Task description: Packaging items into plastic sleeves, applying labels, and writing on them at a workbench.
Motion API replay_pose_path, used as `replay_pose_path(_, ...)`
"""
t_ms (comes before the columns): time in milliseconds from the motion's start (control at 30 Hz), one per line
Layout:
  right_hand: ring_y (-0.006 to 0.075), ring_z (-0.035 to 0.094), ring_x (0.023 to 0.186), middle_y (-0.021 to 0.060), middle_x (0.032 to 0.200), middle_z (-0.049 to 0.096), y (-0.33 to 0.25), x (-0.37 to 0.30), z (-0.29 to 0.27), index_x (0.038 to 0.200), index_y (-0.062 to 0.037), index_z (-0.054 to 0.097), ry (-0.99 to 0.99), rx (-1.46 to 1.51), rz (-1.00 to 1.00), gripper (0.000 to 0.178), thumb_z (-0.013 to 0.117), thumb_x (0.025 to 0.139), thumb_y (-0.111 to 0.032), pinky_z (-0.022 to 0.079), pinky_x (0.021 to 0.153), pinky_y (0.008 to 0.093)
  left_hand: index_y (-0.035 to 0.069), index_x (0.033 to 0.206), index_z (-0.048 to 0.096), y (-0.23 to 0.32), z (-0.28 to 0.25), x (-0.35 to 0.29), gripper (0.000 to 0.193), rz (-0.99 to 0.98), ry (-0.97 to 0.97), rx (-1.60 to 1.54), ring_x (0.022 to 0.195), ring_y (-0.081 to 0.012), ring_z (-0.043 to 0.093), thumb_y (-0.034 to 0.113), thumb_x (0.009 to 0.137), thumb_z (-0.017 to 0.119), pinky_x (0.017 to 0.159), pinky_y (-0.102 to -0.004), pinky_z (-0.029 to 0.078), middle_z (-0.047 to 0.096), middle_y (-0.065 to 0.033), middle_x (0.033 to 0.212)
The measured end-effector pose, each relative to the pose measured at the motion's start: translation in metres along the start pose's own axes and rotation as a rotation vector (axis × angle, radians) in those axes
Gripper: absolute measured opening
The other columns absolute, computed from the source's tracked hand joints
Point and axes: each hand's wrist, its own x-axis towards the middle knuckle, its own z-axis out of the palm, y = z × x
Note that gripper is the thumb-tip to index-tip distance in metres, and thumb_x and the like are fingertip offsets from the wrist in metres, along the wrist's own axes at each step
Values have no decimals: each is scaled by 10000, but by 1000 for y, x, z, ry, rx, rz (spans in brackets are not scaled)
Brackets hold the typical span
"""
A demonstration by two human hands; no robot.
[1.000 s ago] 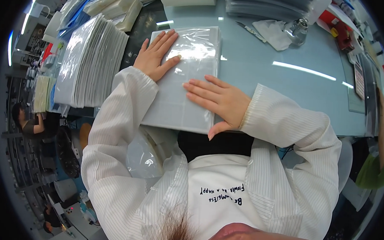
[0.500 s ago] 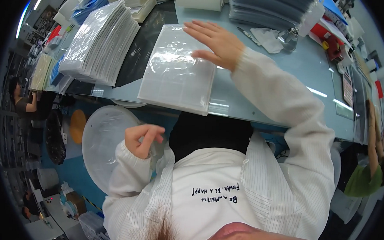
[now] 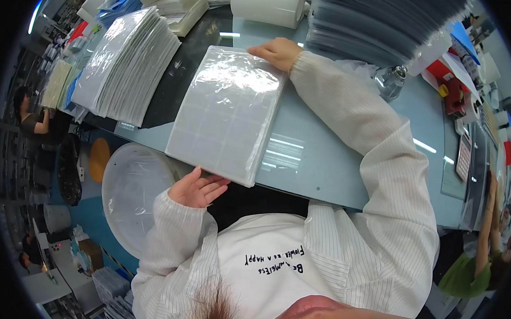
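A flat stack of clear plastic sheets (image 3: 217, 118), glossy and with a faint grid of squares, lies tilted on the glass-topped table, its near edge over the table's front. My right hand (image 3: 278, 53) is at its far right corner, the fingers curled along the far edge. Just below the near edge is my left hand (image 3: 196, 190), palm up, with fingers apart. Its thumb tip reaches the stack's edge; whether it presses there I cannot tell. To the left stands a taller pile of plastic-wrapped sheets (image 3: 122, 68) on a black sheet (image 3: 182, 65).
At the back lies a white roll (image 3: 265, 6), beside a large stack of dark grey sheets (image 3: 369, 27). A clear glass bottle (image 3: 391, 81) stands to the right. Further right are a red tape dispenser (image 3: 455, 98) and a calculator (image 3: 464, 160). A big translucent tub (image 3: 134, 200) sits below the table's left front.
My right hand has gone from lying above the stack to its far corner. The stack has moved toward me and left. My left hand has opened and come up to the near edge.
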Motion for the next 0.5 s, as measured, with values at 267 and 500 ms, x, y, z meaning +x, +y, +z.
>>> replay_pose_path(267, 314, 602, 975, 182, 1040, 632, -22, 15, -4, 1011, -23, 663, -15, 78, 151, 704, 434, 813, -658, 448, 855, 383, -36, 1202, 380, -11, 24, 3, 464, 71, 438, -62, 1160, -336, 443, 190, 863, 600, 952, -420, 427, 457, -209, 1152)
replay_pose_path(500, 322, 601, 979, 183, 1069, 622, -22, 21, -5, 1037, -1, 646, -56, -6, 123, 641, 541, 776, -577, 456, 855, 386, -5, 1031, 524, 4, 23, 19, 361, 42, 599, 92, 509, -217, 595, 318, 879, 578, 400, -262, 487, 596, -125, 715)
